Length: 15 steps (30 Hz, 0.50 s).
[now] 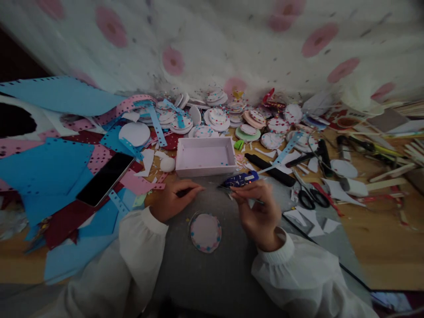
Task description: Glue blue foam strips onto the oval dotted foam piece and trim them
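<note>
Pink foam disc (206, 232) on mat, between 2 hands, untouched.

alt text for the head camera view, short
A person's left hand and right hand work above a pink dotted disc on a grey mat; the right holds a blue glue gun, amid paper scraps.

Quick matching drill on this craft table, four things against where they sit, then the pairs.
Things:
1. smartphone
2. scissors
3. white box
4. decorated round disc

Places:
A. right of the right hand
B. on the grey mat, between the hands
C. on the blue and pink paper, left of the left hand
D. just beyond both hands

Pairs: 1-C, 2-A, 3-D, 4-B
</note>
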Tool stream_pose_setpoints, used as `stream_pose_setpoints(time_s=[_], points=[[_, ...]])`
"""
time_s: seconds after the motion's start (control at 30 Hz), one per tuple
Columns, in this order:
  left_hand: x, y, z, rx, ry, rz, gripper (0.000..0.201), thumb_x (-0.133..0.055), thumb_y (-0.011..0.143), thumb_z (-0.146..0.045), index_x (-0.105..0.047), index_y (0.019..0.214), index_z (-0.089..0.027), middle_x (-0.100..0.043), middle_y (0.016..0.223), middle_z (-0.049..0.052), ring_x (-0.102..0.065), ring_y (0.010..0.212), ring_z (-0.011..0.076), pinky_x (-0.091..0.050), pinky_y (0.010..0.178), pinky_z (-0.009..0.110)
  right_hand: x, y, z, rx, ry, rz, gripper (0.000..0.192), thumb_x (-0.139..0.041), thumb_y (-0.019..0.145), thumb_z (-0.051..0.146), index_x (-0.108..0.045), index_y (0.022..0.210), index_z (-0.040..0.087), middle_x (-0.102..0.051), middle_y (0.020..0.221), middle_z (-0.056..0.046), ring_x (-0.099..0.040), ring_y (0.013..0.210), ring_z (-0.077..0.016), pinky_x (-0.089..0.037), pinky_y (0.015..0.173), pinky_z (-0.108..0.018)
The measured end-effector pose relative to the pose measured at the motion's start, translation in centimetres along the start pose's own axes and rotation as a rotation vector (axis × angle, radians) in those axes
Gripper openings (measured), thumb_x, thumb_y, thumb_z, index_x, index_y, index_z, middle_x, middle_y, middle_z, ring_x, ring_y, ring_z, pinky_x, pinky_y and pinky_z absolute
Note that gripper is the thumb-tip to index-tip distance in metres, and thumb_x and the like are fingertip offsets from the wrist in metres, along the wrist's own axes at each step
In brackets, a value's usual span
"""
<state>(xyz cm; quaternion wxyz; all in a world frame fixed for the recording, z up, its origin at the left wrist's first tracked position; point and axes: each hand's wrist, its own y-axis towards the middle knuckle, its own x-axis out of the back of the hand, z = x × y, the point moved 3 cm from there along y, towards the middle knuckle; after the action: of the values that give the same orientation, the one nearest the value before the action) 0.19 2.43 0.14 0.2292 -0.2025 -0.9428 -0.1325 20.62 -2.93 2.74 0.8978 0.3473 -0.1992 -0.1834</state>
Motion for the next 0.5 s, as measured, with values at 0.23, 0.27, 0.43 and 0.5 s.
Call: stream_pose_setpoints(time_s=[0.23,0.27,0.43,0.5], points=[[-0.3,0.1,-3.0,0.223,-0.223,0.161,0.043,-0.046,0.091,-0.035,-0.056,0.054,-0.016,-0.048,0.050,-0.003,-0.041,0.047,0.0083,-0.037,0.051,0.021,-1.0,-0.8,3.0,0.471,-0.268,0.247,0.015,-0.051,0.092,0.015,-0.061,0.090,0.025,-0.074,0.091,0.004,-0.058,0.069,-0.0125,-0.036,0.073,-0.036],[-0.4,0.1,-3.1,0.227,-0.250,0.168,0.043,-0.048,0.090,-0.035,-0.052,0.052,-0.016,-0.047,0.050,-0.003,-0.040,0.047,0.0082,-0.037,0.051,0.021,-1.3,-1.0,3.2,0.507,-0.280,0.306,0.014,-0.051,0.093,0.015,-0.062,0.092,0.024,-0.074,0.095,0.004,-0.057,0.071,-0.0125,-0.036,0.073,-0.035],[-0.3,0.0,-1.3,0.285,-0.434,0.029,0.033,-0.056,0.084,-0.037,-0.055,0.058,-0.017,-0.045,0.054,-0.002,-0.035,0.047,0.0088,-0.027,0.043,0.021,-1.6,-0.1,2.2,0.475,-0.140,0.557,0.024,-0.047,0.087,0.008,-0.059,0.103,0.020,-0.071,0.103,-0.003,-0.057,0.090,-0.0178,-0.041,0.079,-0.035],[0.0,-0.1,-0.1,0.289,-0.514,-0.080,0.029,-0.057,0.083,-0.037,-0.056,0.063,-0.017,-0.047,0.060,-0.001,-0.031,0.047,0.0081,-0.023,0.042,0.022,-0.5,1.1,1.1,0.324,-0.149,0.537,0.020,-0.048,0.084,0.010,-0.057,0.099,0.019,-0.069,0.096,-0.006,-0.057,0.089,-0.0189,-0.043,0.077,-0.034]])
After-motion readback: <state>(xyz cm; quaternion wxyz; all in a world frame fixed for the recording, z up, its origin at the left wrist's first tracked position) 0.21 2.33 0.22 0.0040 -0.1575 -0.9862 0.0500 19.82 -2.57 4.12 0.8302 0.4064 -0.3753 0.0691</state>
